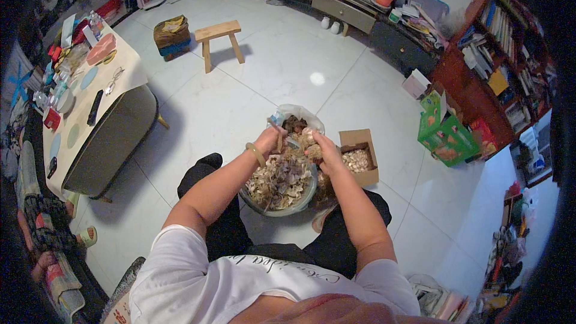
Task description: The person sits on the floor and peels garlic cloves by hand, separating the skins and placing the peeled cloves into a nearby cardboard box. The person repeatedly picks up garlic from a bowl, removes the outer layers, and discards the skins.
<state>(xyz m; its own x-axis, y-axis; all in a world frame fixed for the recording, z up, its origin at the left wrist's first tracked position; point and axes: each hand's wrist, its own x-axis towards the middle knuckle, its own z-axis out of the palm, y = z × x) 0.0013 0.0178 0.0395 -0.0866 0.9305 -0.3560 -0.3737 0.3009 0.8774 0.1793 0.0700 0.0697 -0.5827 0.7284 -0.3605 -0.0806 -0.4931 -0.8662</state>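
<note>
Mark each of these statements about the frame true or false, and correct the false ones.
1. Both hands are over the bowl between the person's knees. True: the left hand and right hand meet above its far rim.
2. The left hand is empty. False: it grips a thin stick-like tool.
3. A small cardboard box sits open on the floor beside the right hand. True: pale pieces lie in it.
4. The wooden stool lies tipped on its side. False: it stands upright on the white floor.
5. The left wrist is bare. False: it wears a bangle.
</note>
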